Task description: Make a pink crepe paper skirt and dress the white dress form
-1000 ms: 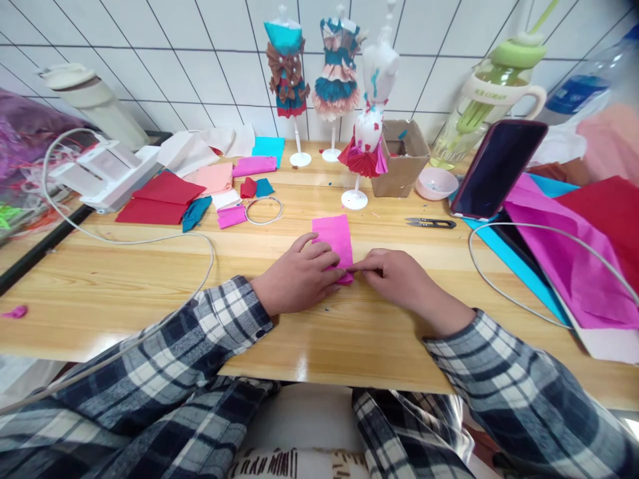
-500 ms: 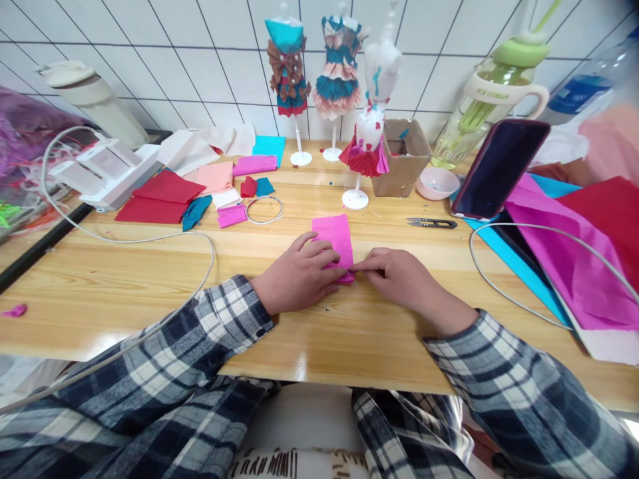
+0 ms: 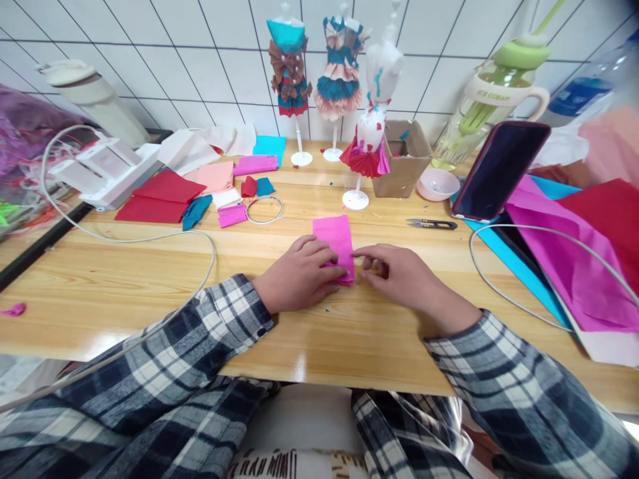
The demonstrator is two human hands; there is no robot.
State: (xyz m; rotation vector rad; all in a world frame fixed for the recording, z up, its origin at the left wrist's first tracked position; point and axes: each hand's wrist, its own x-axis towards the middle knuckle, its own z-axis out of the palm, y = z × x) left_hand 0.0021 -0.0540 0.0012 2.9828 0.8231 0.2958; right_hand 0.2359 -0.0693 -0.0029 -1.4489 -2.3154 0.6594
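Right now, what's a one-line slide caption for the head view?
Left hand resting on a pink sheet, right hand at its edge, three dress forms standing behind.

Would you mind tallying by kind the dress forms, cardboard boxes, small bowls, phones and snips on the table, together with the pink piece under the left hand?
Dress forms: 3
Cardboard box: 1
Small bowl: 1
Phone: 1
Snips: 1
Pink piece under the left hand: 1
Total: 8
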